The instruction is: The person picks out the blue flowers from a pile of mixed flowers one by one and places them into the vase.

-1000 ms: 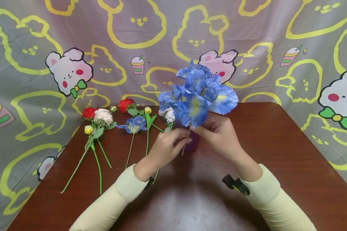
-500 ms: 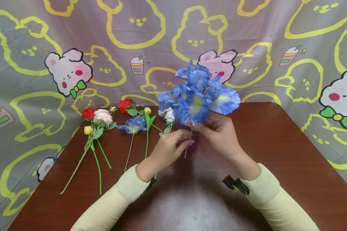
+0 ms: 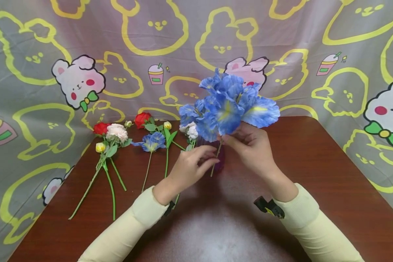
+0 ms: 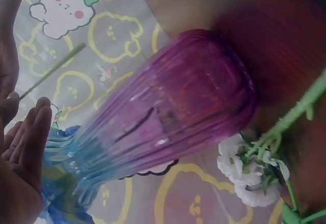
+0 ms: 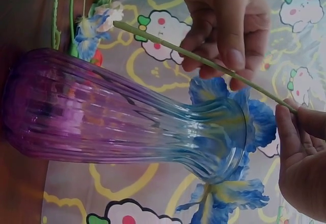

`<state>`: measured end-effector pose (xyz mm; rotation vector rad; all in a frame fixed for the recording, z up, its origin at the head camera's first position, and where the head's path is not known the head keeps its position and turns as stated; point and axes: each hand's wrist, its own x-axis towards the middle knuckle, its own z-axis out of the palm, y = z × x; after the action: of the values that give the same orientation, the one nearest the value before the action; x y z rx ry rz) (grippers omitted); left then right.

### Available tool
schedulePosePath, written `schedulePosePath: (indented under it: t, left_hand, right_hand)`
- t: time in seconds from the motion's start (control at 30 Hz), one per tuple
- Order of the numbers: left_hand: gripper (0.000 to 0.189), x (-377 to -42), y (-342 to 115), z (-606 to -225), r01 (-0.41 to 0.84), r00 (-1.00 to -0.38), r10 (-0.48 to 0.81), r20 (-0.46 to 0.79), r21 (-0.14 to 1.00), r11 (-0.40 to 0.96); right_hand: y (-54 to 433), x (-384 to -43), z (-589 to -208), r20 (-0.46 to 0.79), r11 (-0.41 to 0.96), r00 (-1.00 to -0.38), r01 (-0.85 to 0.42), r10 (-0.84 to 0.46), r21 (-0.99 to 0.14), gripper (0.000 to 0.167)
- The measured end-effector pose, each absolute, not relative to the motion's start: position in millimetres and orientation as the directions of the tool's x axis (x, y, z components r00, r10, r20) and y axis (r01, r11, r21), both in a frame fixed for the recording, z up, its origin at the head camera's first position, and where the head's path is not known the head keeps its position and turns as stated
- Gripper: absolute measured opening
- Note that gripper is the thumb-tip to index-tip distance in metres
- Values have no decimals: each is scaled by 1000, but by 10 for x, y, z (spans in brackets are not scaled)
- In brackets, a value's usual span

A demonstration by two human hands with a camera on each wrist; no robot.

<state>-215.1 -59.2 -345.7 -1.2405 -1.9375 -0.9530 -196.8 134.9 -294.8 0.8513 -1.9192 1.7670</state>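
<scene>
My right hand (image 3: pixel 253 149) pinches the thin stem (image 5: pixel 173 47) of a blue iris (image 3: pixel 227 112) just below its bloom. The bare stem end points down in front of the vase. My left hand (image 3: pixel 191 163) is beside the stem, thumb and fingers parted around it without pinching. In the right wrist view, the left fingers (image 5: pixel 237 56) lie close to the stem. A ribbed glass vase (image 5: pixel 122 117), purple below and blue at the mouth, stands behind the hands. More blue iris petals (image 5: pixel 229 201) show around its mouth. In the head view the blooms overlap and hide the vase's top.
On the brown table (image 3: pixel 330 182), left of the vase, lie red roses (image 3: pixel 142 119), a pale pink flower (image 3: pixel 117 132), yellow tulips (image 3: pixel 100 147), a blue iris (image 3: pixel 153 142) and white flowers (image 3: pixel 192 131). A patterned curtain (image 3: pixel 173 32) encloses the table's back and sides.
The right hand has shifted slightly right with the iris, and its bloom has moved the same way. The left thumb and fingers have parted from the stem.
</scene>
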Motion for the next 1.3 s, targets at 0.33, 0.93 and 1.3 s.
schedulePosePath:
  t: [0.33,0.93,1.3]
  left_hand:
    - [38,-2241,-738,-3526,864,-415,406,814,213,456]
    - [77,-2522,-767,-3666,663,-697,339,632,388,641]
    - [98,-2629,-707,-3719,559,-825,325,462,585,587]
  right_hand:
    - [1470,-2005,-2908,659,-63,-744,-656,-109,-752,18]
    - [1709,-2173,-2884,655,-78,-755,-655,38,-751,9]
    - [1792,-2269,-2884,666,-159,-728,-685,159,-711,11]
